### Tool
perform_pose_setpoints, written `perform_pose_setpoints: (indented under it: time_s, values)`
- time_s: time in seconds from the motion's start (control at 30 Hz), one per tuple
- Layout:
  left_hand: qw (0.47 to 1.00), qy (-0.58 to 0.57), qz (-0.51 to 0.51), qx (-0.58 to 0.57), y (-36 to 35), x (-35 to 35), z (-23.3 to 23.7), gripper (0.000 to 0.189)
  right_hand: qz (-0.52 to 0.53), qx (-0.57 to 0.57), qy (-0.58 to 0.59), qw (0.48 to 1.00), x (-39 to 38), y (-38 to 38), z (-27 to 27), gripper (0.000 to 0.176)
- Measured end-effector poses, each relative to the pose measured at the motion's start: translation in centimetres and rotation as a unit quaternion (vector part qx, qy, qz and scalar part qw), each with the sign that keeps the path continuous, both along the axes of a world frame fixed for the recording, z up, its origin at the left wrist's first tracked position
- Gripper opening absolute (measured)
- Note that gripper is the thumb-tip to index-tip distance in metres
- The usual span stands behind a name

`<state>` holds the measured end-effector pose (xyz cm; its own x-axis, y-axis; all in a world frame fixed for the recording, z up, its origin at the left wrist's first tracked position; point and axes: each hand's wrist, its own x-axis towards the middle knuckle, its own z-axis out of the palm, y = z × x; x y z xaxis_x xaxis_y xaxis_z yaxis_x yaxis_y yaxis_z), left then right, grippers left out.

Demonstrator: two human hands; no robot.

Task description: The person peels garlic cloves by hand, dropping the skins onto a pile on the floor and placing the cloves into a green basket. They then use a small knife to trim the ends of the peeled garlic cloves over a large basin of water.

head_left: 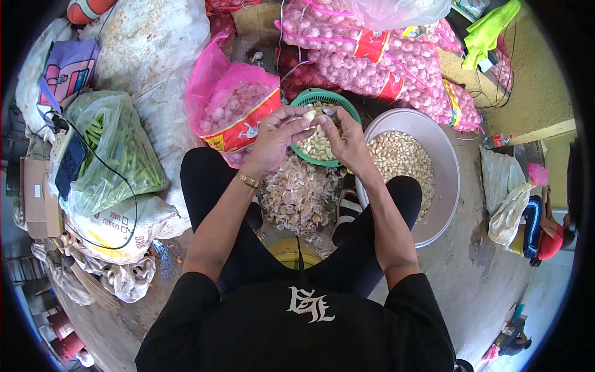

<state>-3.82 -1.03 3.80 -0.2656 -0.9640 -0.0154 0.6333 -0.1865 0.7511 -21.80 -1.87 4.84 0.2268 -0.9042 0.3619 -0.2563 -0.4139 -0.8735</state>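
Above a green basket (352,111) of peeled garlic cloves, my two hands meet. My left hand (276,133) has its thumb and fingers pinched on a pale garlic clove (309,116). Just to the right, my right hand (346,137) is closed, fingertips close to the clove; a small thing between its fingers is too small to name. Below the basket lies a heap of garlic skins (296,195) between my feet. At the right stands a white tub (441,186) with many cloves in it.
An open pink net bag of garlic (238,102) stands at the left, with full garlic sacks (372,74) at the top. Farther left is a plastic bag of green vegetables (118,155). Two other people (548,232) (515,338) are at the right edge.
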Motion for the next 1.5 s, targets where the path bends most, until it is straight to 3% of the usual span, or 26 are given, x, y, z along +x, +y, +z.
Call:
perform_pose_setpoints:
  time_s: [0.33, 0.9, 1.0, 1.17, 1.27, 1.5]
  values:
    - [0.992, -0.101, 0.042, -0.06, -0.1, -0.3, -0.7, 0.018, -0.01, -0.042, 0.039, 0.998, 0.0, -0.2, -0.1, 0.022]
    - [0.965, -0.187, 0.045, -0.178, -0.4, 0.8, -0.2, 0.014, 0.05, 0.021, 0.071, 0.996, -0.8, 0.0, 0.2, 0.029]
    - [0.983, -0.144, 0.017, -0.117, -0.3, 0.9, -0.3, 0.015, 0.059, 0.037, 0.074, 0.995, -0.8, -0.2, 0.1, 0.03]
    - [0.954, -0.248, 0.044, -0.162, 0.5, 0.3, 1.2, 0.027, 0.052, -0.026, 0.092, 0.994, -0.5, -0.1, 0.7, 0.025]
    - [0.943, -0.247, 0.024, -0.222, 0.5, -0.1, 1.3, 0.032, 0.048, -0.065, 0.1, 0.992, -0.1, 0.4, 1.4, 0.022]
    - [0.981, -0.159, -0.068, -0.093, 0.4, 0.8, 1.3, 0.029, 0.056, -0.027, 0.107, 0.992, -0.4, 0.6, 1.8, 0.021]
